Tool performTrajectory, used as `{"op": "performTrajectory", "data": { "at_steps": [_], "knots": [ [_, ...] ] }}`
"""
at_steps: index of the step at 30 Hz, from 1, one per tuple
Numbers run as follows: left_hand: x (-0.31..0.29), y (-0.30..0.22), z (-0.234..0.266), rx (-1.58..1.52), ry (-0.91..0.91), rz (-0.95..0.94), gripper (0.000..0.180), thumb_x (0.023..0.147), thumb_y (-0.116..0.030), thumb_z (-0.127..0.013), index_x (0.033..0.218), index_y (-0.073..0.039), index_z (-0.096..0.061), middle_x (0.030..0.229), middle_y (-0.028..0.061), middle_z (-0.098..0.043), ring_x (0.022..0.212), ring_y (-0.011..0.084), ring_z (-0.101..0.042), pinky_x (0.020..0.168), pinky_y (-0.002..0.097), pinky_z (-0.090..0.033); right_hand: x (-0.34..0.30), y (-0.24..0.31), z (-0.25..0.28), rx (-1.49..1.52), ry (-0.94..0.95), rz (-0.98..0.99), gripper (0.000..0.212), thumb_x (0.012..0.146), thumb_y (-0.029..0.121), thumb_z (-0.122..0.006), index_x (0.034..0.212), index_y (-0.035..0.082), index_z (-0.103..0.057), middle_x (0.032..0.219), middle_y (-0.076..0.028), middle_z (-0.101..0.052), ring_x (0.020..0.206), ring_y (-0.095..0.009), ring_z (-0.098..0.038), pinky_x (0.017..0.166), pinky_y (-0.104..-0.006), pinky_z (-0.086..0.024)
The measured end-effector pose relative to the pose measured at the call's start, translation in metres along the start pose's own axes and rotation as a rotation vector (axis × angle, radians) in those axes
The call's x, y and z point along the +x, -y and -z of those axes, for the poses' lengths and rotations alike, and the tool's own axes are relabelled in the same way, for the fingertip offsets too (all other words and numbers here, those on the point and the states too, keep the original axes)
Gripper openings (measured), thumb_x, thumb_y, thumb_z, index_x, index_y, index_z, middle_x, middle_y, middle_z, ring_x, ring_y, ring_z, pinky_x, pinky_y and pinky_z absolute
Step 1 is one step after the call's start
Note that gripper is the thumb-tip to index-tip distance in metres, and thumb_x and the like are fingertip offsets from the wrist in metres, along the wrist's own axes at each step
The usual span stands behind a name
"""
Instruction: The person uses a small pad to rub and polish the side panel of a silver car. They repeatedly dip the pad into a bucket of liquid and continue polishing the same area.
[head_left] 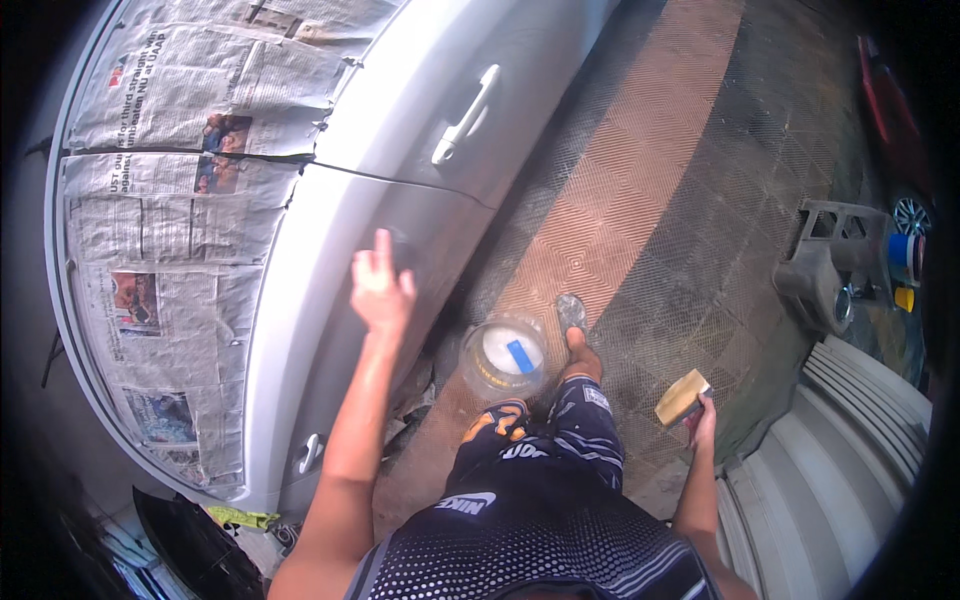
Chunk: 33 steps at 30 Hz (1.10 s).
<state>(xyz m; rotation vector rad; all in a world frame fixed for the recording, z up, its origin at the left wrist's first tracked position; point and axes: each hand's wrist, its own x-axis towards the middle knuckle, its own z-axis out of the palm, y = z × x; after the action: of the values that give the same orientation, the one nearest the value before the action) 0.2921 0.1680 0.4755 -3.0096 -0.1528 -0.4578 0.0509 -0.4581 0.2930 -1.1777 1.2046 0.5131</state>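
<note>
Tub (476, 370) holds blue block (520, 357) (left hand (382, 288), fingers extended, near car (395, 130); right hand (704, 424) gripping tan block (682, 398)).

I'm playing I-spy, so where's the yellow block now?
In the head view, the yellow block is at lower right, in the person's right hand, to the right of the round tub.

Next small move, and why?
Probably bring the tan block over to the silver panel: the left hand is there with fingers extended, holding nothing, while the right hand grips the block well away, out to the other side.
</note>
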Motion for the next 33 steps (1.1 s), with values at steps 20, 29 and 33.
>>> {"op": "performTrajectory", "data": {
  "at_steps": [20, 29, 33],
  "knots": [
    [-0.267, -0.053, -0.169, -0.525, 0.978, 0.636, 0.073, 0.085, -0.019, -0.079, 0.148, -0.006, -0.045, 0.122, 0.0220, -0.070, 0.112, 0.0401, -0.069, 0.098, 0.0480, -0.053, 0.060, -0.044, -0.359, -0.657, 0.705, 0.149, 0.030, 0.105, 0.015, -0.060, 0.127, -0.003, -0.064, 0.109, -0.010, -0.073, 0.097, -0.017, -0.068, 0.090, -0.0335, -0.054],
    [-0.485, -0.039, -0.432, -0.845, 1.085, 0.842, 0.061, 0.092, -0.017, -0.070, 0.145, 0.001, -0.044, 0.126, 0.0271, -0.068, 0.119, 0.0416, -0.065, 0.101, 0.0445, -0.050, 0.247, -0.347, -0.413, -0.901, 0.408, 0.266, 0.041, 0.103, 0.035, -0.063, 0.124, 0.002, -0.071, 0.104, -0.013, -0.078, 0.097, -0.019, -0.072, 0.089, -0.0371, -0.056],
    [-0.539, -0.010, -0.518, -0.868, 0.978, 0.999, 0.059, 0.099, -0.026, -0.063, 0.144, 0.006, -0.043, 0.126, 0.0298, -0.067, 0.119, 0.0433, -0.065, 0.102, 0.0473, -0.049, 0.313, -0.408, -0.463, -1.335, 0.195, 0.401, 0.053, 0.107, 0.046, -0.047, 0.121, 0.001, -0.071, 0.112, -0.021, -0.075, 0.107, -0.035, -0.072, 0.094, -0.0460, -0.054]
  ]
}}
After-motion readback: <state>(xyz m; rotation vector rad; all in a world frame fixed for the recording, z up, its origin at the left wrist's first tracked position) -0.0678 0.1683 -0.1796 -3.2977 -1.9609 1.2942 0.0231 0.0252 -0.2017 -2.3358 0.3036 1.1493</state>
